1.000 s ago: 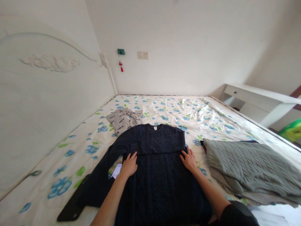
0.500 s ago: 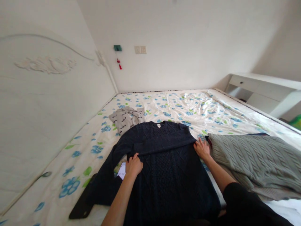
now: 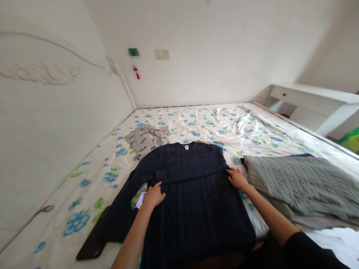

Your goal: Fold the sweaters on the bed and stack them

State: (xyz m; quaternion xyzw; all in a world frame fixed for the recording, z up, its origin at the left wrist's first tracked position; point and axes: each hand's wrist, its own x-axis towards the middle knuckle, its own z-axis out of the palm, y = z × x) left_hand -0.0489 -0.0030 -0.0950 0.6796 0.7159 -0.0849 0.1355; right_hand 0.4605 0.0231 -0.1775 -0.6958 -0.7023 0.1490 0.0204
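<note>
A navy cable-knit sweater (image 3: 193, 213) lies spread on the bed, its neckline and white label facing away from me. One sleeve (image 3: 190, 168) is laid across the chest; the other bends out at the left. My left hand (image 3: 153, 195) is closed on the sweater near the cuff of the crossed sleeve. At the opposite side edge, my right hand (image 3: 238, 178) has its fingers closed on the knit where that sleeve folds over. Their fingertips are partly hidden against the dark fabric.
Beside my right arm lies a grey-green cable-knit garment (image 3: 303, 183) on other clothes. A grey printed garment (image 3: 146, 140) rests beyond the left shoulder. A black phone-like object (image 3: 89, 248) pokes out from under the left sleeve. A white desk (image 3: 311, 101) stands at the right.
The view has shifted slightly, so everything sits a little further left and higher. Both hands stay at the same places on the sweater, and the crossed sleeve lies as before.
</note>
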